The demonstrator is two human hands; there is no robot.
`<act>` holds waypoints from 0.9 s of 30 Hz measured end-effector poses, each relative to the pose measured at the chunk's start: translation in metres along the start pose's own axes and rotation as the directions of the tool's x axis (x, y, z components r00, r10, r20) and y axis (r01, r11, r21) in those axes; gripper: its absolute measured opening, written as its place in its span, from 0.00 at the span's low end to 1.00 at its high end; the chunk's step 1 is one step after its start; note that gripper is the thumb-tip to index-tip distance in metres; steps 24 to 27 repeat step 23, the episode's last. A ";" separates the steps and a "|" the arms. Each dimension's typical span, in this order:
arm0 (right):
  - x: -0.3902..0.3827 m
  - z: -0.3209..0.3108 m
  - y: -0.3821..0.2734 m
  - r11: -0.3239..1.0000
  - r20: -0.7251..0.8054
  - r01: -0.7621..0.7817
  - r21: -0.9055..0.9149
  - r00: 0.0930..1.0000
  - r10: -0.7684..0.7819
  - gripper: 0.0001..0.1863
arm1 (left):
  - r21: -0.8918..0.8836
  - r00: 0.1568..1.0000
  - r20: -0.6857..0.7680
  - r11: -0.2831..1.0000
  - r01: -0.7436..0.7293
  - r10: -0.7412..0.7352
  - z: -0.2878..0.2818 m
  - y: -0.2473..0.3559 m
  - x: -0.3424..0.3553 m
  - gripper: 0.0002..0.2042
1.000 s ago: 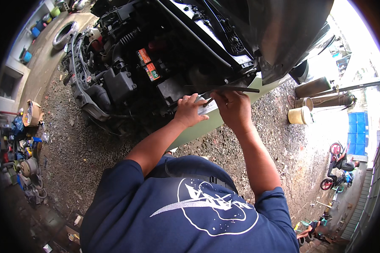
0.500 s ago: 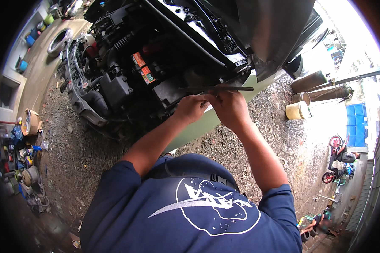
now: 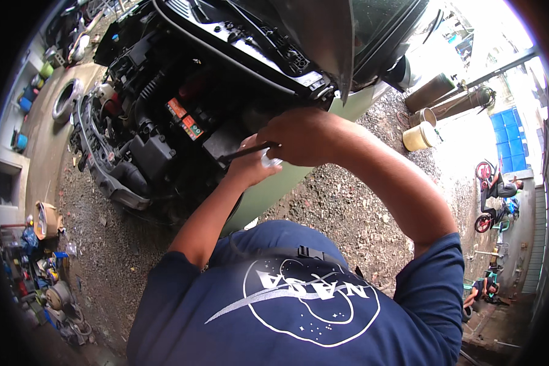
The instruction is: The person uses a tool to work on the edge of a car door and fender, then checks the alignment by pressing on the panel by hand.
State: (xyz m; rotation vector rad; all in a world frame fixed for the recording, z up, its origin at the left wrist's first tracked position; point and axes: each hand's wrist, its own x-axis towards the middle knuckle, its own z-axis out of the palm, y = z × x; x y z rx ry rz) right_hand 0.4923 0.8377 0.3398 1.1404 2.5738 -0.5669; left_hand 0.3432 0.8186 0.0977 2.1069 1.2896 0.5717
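My right hand is closed around one end of a thin dark bar beside the car's engine bay. The bar slants down and left, across my left hand. That hand is at the edge of the pale green fender, its thumb pointing right. A small whitish patch shows between its thumb and fingers; what it grips is unclear, as the bar and my right hand partly hide the fingers. Just left of my hands lies a dark box-shaped cover, next to a battery with an orange label.
The car's front frame is exposed at left, with the raised hood above. Gravel covers the ground. A pale bucket and gas cylinders are at right. Farther off, a person is by a red-wheeled bike.
My right hand has moved left and turned, its forearm reaching across. The bar swung from nearly level to slanting down-left. My left hand shifted lower left, and the whole view has shifted slightly.
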 end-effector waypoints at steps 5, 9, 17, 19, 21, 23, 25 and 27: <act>0.002 -0.013 -0.007 0.998 0.068 0.044 -0.042 0.997 -0.041 0.14 | 0.166 0.988 0.005 0.975 0.150 -0.153 0.028 -0.016 -0.012 0.48; 0.003 -0.014 -0.007 0.997 0.049 0.009 -0.073 0.999 -0.006 0.13 | 0.172 0.976 0.042 0.964 0.205 -0.215 0.036 -0.021 -0.006 0.49; -0.088 -0.049 -0.015 0.997 -0.227 -0.061 -0.038 0.973 0.050 0.06 | 0.111 0.965 0.112 0.968 0.223 -0.235 0.032 -0.020 0.001 0.55; -0.136 -0.050 -0.006 0.997 -0.335 -0.029 0.075 0.941 0.053 0.07 | 0.108 0.984 0.058 0.981 0.160 -0.167 0.034 -0.023 0.001 0.57; -0.185 -0.033 0.008 0.972 -0.415 -0.015 0.233 0.903 0.114 0.07 | 0.095 0.997 -0.032 0.993 0.066 -0.063 0.032 -0.037 -0.004 0.59; -0.240 0.003 0.035 0.863 -0.329 -0.122 0.491 0.891 0.313 0.13 | 0.142 0.984 0.065 0.978 0.154 -0.165 0.036 -0.020 0.008 0.60; -0.240 0.003 0.035 0.863 -0.329 -0.122 0.491 0.891 0.313 0.13 | 0.142 0.984 0.065 0.978 0.154 -0.165 0.036 -0.020 0.008 0.60; -0.240 0.003 0.035 0.863 -0.329 -0.122 0.491 0.891 0.313 0.13 | 0.142 0.984 0.065 0.978 0.154 -0.165 0.036 -0.020 0.008 0.60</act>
